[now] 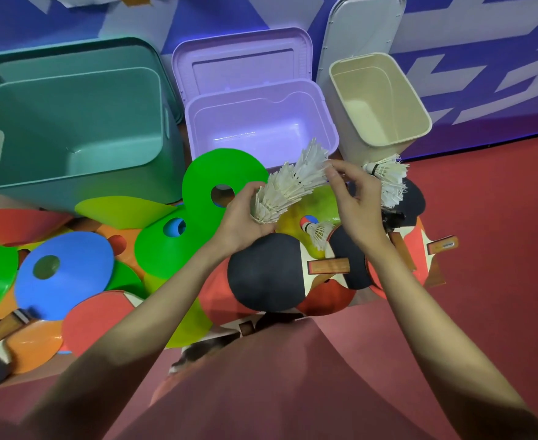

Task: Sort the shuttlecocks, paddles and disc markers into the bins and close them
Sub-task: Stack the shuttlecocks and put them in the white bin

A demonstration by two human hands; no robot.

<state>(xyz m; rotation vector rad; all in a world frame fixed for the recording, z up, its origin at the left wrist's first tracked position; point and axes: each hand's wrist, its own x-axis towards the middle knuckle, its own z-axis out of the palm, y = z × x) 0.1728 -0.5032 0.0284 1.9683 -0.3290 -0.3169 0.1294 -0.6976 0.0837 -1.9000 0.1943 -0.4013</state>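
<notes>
A nested stack of white shuttlecocks is held between both hands just in front of the purple bin. My left hand cups its lower end. My right hand pinches the feathers at its upper end. More shuttlecocks lie by the cream bin, and one shuttlecock rests on a yellow disc. Paddles with black and red faces lie under my hands. Green, blue, orange and yellow disc markers are piled at the left.
Three open bins stand in a row against a blue wall: a teal bin on the left, purple in the middle, cream on the right. Their lids lean upright behind them. Red floor spreads to the right. My knee fills the bottom middle.
</notes>
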